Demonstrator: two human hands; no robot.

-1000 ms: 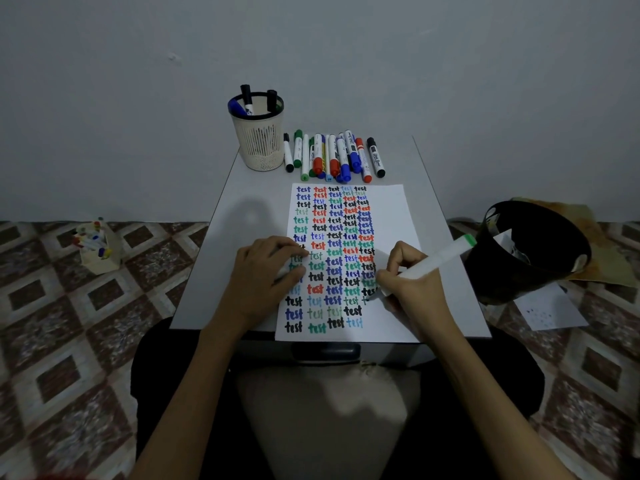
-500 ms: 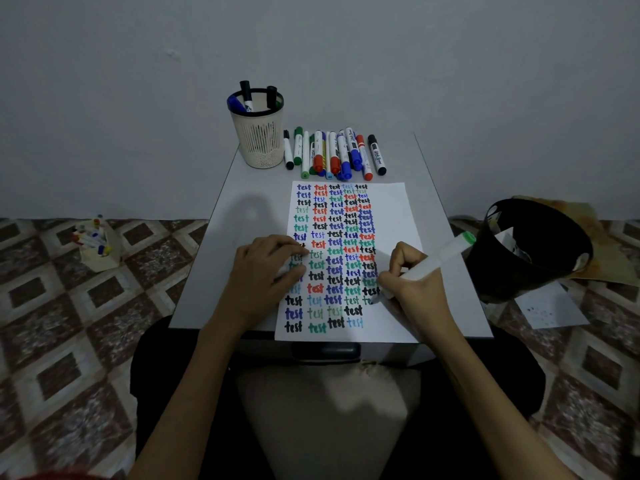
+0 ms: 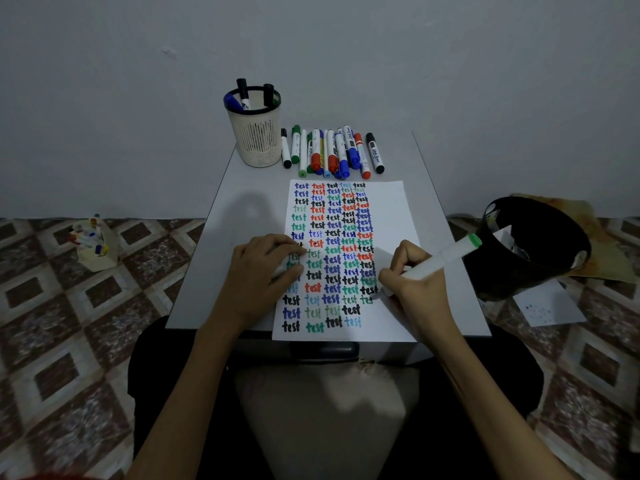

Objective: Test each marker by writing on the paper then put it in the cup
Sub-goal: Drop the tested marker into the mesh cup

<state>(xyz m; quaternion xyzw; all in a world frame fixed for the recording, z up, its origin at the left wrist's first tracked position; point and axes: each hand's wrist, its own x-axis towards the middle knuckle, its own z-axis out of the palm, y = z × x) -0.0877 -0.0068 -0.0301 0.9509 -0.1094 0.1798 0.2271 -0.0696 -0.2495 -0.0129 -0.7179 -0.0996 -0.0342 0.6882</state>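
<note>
Well, three markers (image 3: 244, 95) in the cup (image 3: 258, 142) (right grip (image 3: 414, 284) round a green marker (image 3: 446, 256), left grip (image 3: 258, 277) flat on paper (image 3: 391, 209))

One head-worn wide-angle view, looking forward and down from the near side of the table (image 3: 221, 265), left hand (image 3: 258, 275) and right hand (image 3: 415, 289) close below centre, wall (image 3: 450, 81) far, floor (image 3: 69, 341) at left and right
</note>
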